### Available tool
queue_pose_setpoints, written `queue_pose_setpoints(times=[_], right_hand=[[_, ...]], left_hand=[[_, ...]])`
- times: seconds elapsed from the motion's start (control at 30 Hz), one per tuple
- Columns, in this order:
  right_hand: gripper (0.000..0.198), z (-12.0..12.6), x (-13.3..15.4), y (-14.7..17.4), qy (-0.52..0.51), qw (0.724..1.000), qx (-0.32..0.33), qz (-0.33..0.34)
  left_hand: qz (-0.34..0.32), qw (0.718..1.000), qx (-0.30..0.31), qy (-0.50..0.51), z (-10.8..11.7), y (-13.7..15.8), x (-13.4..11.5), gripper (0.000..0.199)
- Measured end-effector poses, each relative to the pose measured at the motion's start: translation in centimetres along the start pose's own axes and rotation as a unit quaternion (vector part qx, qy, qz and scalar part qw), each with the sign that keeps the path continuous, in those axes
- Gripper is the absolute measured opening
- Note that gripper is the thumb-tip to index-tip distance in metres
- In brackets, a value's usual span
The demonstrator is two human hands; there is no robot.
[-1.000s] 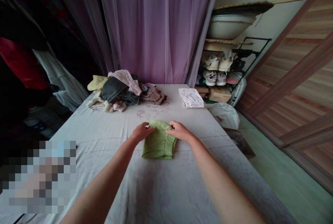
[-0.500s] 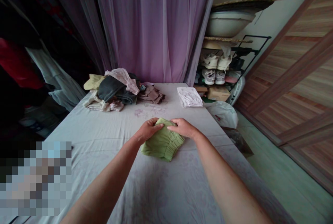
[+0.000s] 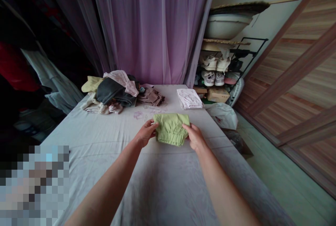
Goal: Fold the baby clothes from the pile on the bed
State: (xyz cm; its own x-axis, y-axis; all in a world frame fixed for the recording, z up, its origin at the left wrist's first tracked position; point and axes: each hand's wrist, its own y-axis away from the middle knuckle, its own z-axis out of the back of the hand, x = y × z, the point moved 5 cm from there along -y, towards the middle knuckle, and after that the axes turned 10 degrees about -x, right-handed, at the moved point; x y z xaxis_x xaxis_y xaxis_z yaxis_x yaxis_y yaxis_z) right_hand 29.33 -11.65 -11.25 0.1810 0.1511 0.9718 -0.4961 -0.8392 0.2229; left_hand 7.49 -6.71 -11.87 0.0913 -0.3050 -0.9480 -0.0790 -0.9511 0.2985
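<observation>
Between my hands is a green garment with a gathered elastic waistband, folded into a small rectangle; it looks like a pair of shorts (image 3: 172, 128). My left hand (image 3: 147, 133) pinches its left edge, thumb on top and fingers behind. On the opposite edge my right hand (image 3: 194, 135) grips it the same way. The waistband side faces me. Beyond it, a folded white patterned cloth (image 3: 189, 99) lies near the far right corner of the sheet-covered bed (image 3: 110, 149).
A heap of loose clothes (image 3: 112, 91) sits at the far left, with a crumpled brown garment (image 3: 151, 96) beside it. Purple curtains (image 3: 141, 26) hang behind. On the right stand a shoe rack (image 3: 216, 65), a white plastic bag (image 3: 224, 115) and a wooden door (image 3: 296, 89).
The green shorts have turned so the waistband faces me instead of the lower right. My hands have moved apart from the top edge to the two side edges.
</observation>
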Motion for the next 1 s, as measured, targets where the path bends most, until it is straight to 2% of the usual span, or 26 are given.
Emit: queue_pose_setpoints(times=[0.1,0.17,0.27,0.33,0.4,0.47,0.57,0.67,0.8,0.93,1.0], right_hand=[[0.047,0.5,-1.5,1.0,0.023,0.999,0.001,-0.034],[0.058,1.0,-2.2,1.3,0.059,0.997,-0.004,-0.05],[0.09,1.3,-2.5,1.4,0.084,0.995,0.02,-0.046],[0.103,1.0,-2.4,1.4,0.091,0.994,0.063,-0.014],[0.098,0.8,-2.4,1.4,0.103,0.989,0.106,0.018],[0.081,0.8,-2.4,1.3,0.113,0.983,0.141,0.024],[0.055,0.8,-2.4,1.4,0.083,0.978,0.193,-0.012],[0.048,0.7,-2.2,1.8,0.031,0.974,0.215,-0.06],[0.047,0.2,-2.3,1.8,0.056,0.982,0.164,-0.075],[0.041,-0.1,-0.6,1.1,0.092,0.99,0.101,0.02],[0.043,0.1,1.2,0.4,0.092,0.99,0.084,0.068]], left_hand=[[0.002,0.995,-0.068,-0.072,-0.1,-1.2,0.2,0.053],[0.016,0.993,-0.078,-0.091,0.1,-1.4,0.8,0.067],[0.013,0.993,-0.043,-0.105,0.5,-0.8,1.7,0.089],[-0.008,0.994,-0.005,-0.107,0.5,-0.2,2.0,0.097],[-0.021,0.994,0.016,-0.109,0.4,0.3,2.2,0.092],[-0.008,0.995,0.029,-0.095,0.2,0.6,2.3,0.076],[0.03,0.997,0.061,-0.031,-0.3,0.7,2.2,0.053],[0.064,0.995,0.074,0.032,-0.5,0.6,2.0,0.048],[0.082,0.993,0.064,0.052,-0.4,0.6,1.9,0.05],[0.054,0.998,0.04,-0.004,-0.2,0.4,1.8,0.049],[0.01,0.998,-0.009,-0.055,0.8,-0.1,1.4,0.046]])
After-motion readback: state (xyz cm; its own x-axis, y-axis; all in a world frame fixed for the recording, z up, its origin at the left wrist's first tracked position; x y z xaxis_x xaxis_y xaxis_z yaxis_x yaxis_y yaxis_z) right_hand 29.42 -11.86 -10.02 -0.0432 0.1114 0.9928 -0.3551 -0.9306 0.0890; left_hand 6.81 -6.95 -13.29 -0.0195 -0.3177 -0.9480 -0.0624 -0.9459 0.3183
